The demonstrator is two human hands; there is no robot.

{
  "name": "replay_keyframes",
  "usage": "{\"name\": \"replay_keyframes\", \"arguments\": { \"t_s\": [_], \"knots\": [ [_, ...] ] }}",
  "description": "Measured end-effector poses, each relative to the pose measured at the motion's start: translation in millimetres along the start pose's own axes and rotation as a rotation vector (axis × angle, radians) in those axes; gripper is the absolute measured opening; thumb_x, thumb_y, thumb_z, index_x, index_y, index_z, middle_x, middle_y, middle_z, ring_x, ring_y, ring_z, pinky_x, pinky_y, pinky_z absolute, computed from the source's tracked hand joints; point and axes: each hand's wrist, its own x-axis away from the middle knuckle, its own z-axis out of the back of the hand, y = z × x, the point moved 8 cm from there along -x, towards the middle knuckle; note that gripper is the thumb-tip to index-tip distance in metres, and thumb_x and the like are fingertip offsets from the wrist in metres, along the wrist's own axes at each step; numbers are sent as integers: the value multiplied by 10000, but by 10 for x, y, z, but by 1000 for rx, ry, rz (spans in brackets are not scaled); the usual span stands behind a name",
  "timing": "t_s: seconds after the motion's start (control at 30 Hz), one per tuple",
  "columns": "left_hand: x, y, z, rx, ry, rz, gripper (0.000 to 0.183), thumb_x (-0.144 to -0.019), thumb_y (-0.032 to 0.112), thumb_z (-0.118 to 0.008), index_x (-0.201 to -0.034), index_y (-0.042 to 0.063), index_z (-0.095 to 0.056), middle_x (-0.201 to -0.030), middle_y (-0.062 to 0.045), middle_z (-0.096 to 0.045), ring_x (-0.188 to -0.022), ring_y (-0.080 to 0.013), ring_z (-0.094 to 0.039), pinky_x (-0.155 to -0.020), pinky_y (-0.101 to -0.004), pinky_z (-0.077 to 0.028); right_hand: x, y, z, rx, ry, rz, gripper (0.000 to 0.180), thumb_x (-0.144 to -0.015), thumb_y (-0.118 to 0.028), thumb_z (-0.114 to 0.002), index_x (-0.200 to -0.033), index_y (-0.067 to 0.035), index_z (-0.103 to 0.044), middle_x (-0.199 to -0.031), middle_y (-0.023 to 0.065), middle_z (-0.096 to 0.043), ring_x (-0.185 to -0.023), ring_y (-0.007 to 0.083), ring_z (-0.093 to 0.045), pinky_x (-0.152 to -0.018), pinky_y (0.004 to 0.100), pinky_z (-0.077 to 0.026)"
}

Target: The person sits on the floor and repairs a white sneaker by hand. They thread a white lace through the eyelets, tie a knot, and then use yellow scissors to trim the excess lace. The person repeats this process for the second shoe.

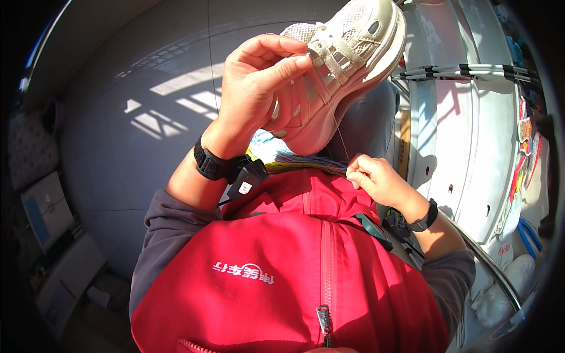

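A cream sneaker (pixel 353 57) with mesh panels and crossing straps is raised in front of me, toe pointing up and right, heel low. My left hand (pixel 260 84) is at its near side. Thumb and forefinger pinch together at the edge of the lacing area; what lies between the fingertips is too small to tell. A thin thread (pixel 339 128) runs down from the shoe to my right hand (pixel 373 178), whose thumb and forefinger are closed on it. Below the heel, a bundle of colored threads (pixel 291 162) lies across my lap.
A red apron (pixel 273 291) covers my front, and a blue-green handled object (pixel 374 231) sits at its right side. White panels (pixel 459 132) and a banded metal rail (pixel 468 71) stand at right. A grey tiled floor (pixel 128 167) with sunlit patches spreads left.
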Motion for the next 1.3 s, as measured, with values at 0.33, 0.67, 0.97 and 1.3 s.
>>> {"name": "replay_keyframes", "arguments": {
  "t_s": [0.33,0.67,0.97,1.3],
  "knots": [
    [3,76,-31,-21,-90,47,248,-906,-20,-684,-1154,-22,-671,-1071,-102,-713,-965,-148,-672,-897,-286,-540,29,-705,533,-378,302,347,76,-1021,-93,-544,-1058,-27,-538,-917,82,-676,-736,92,-623,-696,229,-512],
    [70,117,-16,-10,-82,65,207,-891,-42,-687,-1097,-26,-686,-1032,-99,-717,-928,-143,-682,-856,-286,-552,145,-1596,1024,-435,527,856,118,-1003,-48,-559,-1119,-29,-570,-1029,124,-662,-776,164,-621,-724,313,-519],
    [58,83,-15,-84,-35,76,215,-882,-28,-709,-1096,-21,-694,-1025,-97,-721,-920,-142,-683,-848,-278,-550,867,-1294,2215,-668,1009,1088,160,-1000,-26,-526,-903,-56,-651,-897,116,-617,-756,156,-531,-1119,625,-397],
    [32,60,34,-93,16,55,222,-881,-34,-705,-1102,-13,-694,-1049,-99,-719,-941,-147,-682,-878,-291,-552,412,-779,1948,-511,1101,872,36,-1016,-59,-533,-1014,-48,-567,-840,74,-606,-684,128,-517,-1069,610,-447]
  ]
}}
